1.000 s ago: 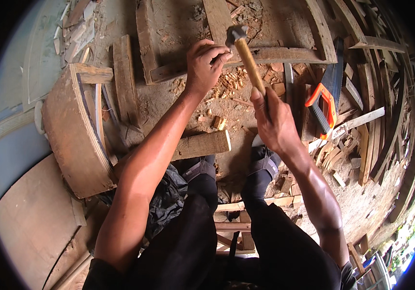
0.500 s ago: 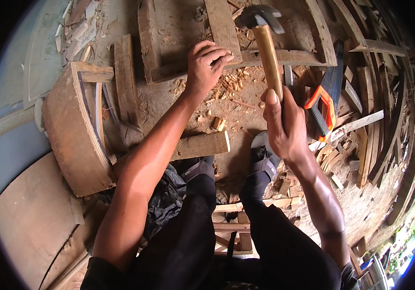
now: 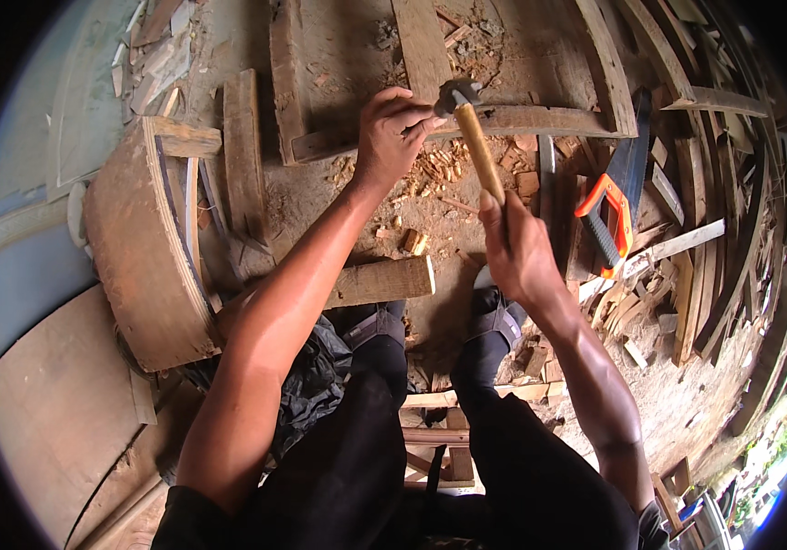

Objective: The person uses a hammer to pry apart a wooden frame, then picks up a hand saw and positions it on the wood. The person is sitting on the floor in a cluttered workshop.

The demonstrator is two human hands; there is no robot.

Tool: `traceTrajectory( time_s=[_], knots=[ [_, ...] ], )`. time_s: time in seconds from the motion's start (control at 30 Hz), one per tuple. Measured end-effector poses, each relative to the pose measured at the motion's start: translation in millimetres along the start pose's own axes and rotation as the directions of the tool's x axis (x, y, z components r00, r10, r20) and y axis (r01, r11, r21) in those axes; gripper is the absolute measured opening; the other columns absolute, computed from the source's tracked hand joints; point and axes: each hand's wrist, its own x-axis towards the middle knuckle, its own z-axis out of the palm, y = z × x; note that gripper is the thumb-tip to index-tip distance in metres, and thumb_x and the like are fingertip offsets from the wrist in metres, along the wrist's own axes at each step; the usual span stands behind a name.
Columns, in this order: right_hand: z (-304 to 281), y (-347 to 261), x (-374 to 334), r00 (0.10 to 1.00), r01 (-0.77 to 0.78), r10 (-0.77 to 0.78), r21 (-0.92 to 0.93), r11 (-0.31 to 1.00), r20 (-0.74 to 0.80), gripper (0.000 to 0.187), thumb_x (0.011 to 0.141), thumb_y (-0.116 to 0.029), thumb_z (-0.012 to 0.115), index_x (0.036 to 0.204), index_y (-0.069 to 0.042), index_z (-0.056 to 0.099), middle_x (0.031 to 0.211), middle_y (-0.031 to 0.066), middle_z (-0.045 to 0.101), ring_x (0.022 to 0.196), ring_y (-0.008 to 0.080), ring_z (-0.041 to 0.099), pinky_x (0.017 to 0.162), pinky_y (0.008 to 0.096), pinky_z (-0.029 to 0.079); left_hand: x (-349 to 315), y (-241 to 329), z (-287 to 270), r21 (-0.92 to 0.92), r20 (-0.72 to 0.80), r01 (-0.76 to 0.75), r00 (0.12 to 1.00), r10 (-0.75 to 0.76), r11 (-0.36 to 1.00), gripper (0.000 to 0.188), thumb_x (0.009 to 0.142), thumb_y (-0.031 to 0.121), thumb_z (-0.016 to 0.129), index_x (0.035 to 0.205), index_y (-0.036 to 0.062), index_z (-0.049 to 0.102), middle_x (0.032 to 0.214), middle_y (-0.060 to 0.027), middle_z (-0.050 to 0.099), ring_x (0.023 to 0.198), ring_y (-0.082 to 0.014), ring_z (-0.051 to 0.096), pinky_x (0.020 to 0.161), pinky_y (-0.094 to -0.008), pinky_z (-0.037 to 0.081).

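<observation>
My right hand (image 3: 524, 247) is wrapped round the wooden handle of a claw hammer (image 3: 479, 151). The dark hammer head is down beside the fingertips of my left hand (image 3: 392, 137), over the joint of a wooden frame. There, an upright plank (image 3: 423, 46) meets a crosswise wooden rail (image 3: 535, 117). My left thumb and fingers are pinched together at the plank's near end. What they hold is too small and too covered to make out. Whether the hammer head touches it cannot be told.
An orange-handled handsaw (image 3: 609, 220) leans among wood scraps on the right. A loose wooden block (image 3: 382, 280) lies before my feet, near wood chips (image 3: 444, 170). Left of me stands a curved plywood piece (image 3: 142, 247); a black plastic bag (image 3: 311, 385) is beside my leg.
The hammer has swung down and left, its head coming from above the rail to beside my left fingertips. My left hand stays pinched at the plank's end.
</observation>
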Motion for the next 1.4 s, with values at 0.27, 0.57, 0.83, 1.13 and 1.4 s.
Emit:
traceTrajectory(
  time_s=[0.27,0.57,0.83,1.13,1.4],
  knots=[
    [-9,-6,-19,0.997,0.042,-0.026,0.242,0.969,-0.068,0.032,0.106,-0.031,0.05,0.111,0.001,0.05,0.068,0.0251,0.059,0.066,0.0466,0.062,0.061,0.0494,0.046,-2,3,-18,-0.097,0.155,0.077,0.986,-0.061,0.992,0.029,0.081,0.015,0.082,0.108,0.008,0.074,0.119,-0.0041,0.065,0.116,-0.0237,0.057,0.101,-0.0389,0.047],
    [-2,-14,-16,1.0,-0.007,0.009,0.164,0.986,-0.013,0.037,0.107,-0.036,0.049,0.113,0.001,0.051,0.07,0.0267,0.061,0.07,0.0451,0.066,0.064,0.0492,0.047,-8,-7,-15,-0.044,0.11,-0.023,0.993,0.028,0.999,0.031,0.078,0.009,0.081,0.108,0.0078,0.075,0.121,-0.0045,0.06,0.113,-0.0248,0.057,0.094,-0.0371,0.05],
    [4,-12,-21,1.0,-0.013,0.012,0.084,0.996,0.019,0.042,0.107,-0.038,0.044,0.107,0.003,0.053,0.065,0.023,0.059,0.067,0.0438,0.067,0.059,0.0492,0.048,-10,-5,-13,-0.084,0.087,0.009,0.996,-0.002,0.996,0.029,0.077,0.011,0.082,0.106,0.01,0.076,0.118,-0.003,0.062,0.11,-0.0261,0.058,0.097,-0.0404,0.048],
    [18,10,-13,0.991,-0.122,0.127,0.126,0.985,-0.035,0.041,0.107,-0.037,0.047,0.094,0.001,0.052,0.063,0.0168,0.052,0.057,0.0289,0.053,0.054,0.0417,0.04,-9,2,-15,-0.085,0.116,0.039,0.993,-0.029,0.996,0.034,0.078,0.012,0.082,0.111,0.0094,0.072,0.119,-0.0041,0.062,0.111,-0.0246,0.06,0.1,-0.039,0.048],
    [8,-10,-19,0.998,-0.01,0.021,0.197,0.98,-0.055,0.049,0.107,-0.042,0.043,0.096,0.005,0.051,0.062,0.0207,0.056,0.057,0.0291,0.061,0.055,0.0436,0.044,4,-6,-26,0.024,0.225,0.189,0.956,-0.189,0.982,0.077,0.084,0.033,0.082,0.141,-0.0051,0.047,0.131,-0.0252,0.058,0.127,-0.0355,0.057,0.107,-0.042,0.049]
  ],
)
